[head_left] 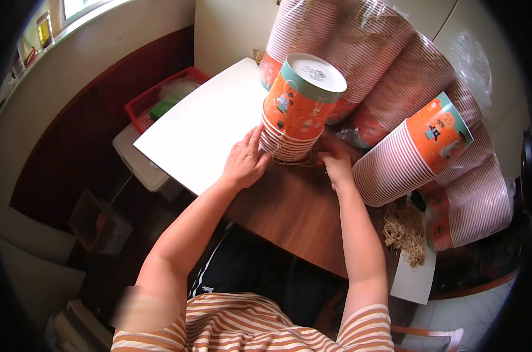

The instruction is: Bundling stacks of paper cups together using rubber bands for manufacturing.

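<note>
Cup stack (301, 105) upside down on bench (289, 205), twine (289, 157) round its base, left hand (244, 163) flat against stack at 9 o'clock, right hand (336, 164) pinching twine at 3 o'clock, bagged cups (395, 70) behind

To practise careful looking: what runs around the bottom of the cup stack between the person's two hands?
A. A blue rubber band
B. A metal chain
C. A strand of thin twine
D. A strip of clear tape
C: tan twine loops round the base of the stack of orange cups, between the left hand and right hand.
</note>
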A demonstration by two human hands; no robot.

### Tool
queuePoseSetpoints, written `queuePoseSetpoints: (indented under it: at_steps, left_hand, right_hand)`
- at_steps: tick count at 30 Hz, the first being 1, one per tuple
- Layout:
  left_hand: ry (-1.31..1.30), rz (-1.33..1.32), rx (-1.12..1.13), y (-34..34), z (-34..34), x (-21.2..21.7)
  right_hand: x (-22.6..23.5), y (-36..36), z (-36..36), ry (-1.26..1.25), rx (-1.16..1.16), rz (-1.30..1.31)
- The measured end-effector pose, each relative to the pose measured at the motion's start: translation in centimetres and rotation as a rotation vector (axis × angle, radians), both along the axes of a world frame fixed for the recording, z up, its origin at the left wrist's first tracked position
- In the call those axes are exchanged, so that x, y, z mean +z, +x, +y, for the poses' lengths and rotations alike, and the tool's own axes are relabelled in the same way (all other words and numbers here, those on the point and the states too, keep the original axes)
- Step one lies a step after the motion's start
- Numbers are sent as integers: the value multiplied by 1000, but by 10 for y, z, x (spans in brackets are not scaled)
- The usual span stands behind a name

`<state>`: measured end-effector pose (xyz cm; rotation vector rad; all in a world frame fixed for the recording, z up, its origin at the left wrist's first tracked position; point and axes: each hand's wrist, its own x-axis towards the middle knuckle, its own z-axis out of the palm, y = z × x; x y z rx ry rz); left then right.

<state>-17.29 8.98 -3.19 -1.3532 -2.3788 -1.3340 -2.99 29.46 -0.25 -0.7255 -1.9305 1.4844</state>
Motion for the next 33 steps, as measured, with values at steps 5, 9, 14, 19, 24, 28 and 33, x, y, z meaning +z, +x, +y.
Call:
queuePoseSetpoints:
  at_steps: [5,9,14,19,24,28,33]
  left_hand:
    - [15,6,30,-5,2,-5]
    - [122,-124,7,-7,4,-7]
    - [265,-412,41,-23,5,-6]
    - [167,-335,-40,-39,12,9]
    - [127,-254,-39,-44,18,-1]
    - [186,-277,-28,-40,26,0]
    - [191,-266,-16,-37,26,-1]
  right_hand:
    - [18,-1,-10,416,-109,-173]
    - [29,-4,-21,653,-131,55]
    - [30,-7,-31,462,29,85]
    - [-13,-15,-17,171,109,152]
    - [-34,-22,-31,-1,145,264]
    - [-35,-19,-23,33,134,240]
    - [-34,-19,-25,6,129,259]
